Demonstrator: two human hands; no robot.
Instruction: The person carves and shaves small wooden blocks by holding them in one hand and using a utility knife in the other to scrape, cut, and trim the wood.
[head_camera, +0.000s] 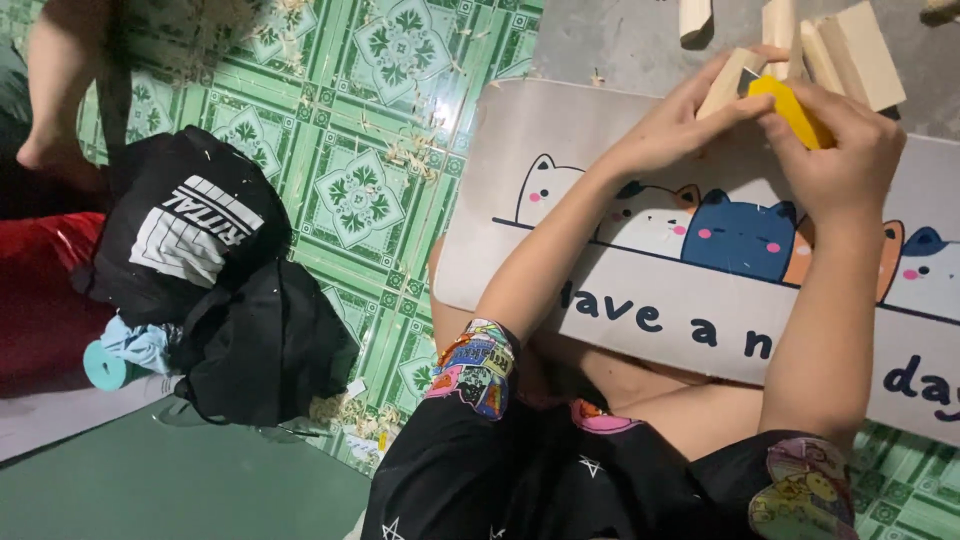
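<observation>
at the upper right of the frame the left hand (672, 128) has its fingers pinched on a pale wooden block (728, 80) while the right hand (838, 150), fingers clamped on a yellow utility knife (795, 110), works its edge over the lap board (640, 250), shavings (410, 150) already littering the green floor mat (370, 190), more blocks (850, 50) waiting uncut, by the look of it.

green patterned floor tiles (360, 190) strewn with wood shavings (415, 150), beside grey concrete (620, 40).

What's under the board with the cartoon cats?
The board rests over the person's bare legs, above green patterned floor tiles. Whatever else lies beneath is covered.
</observation>
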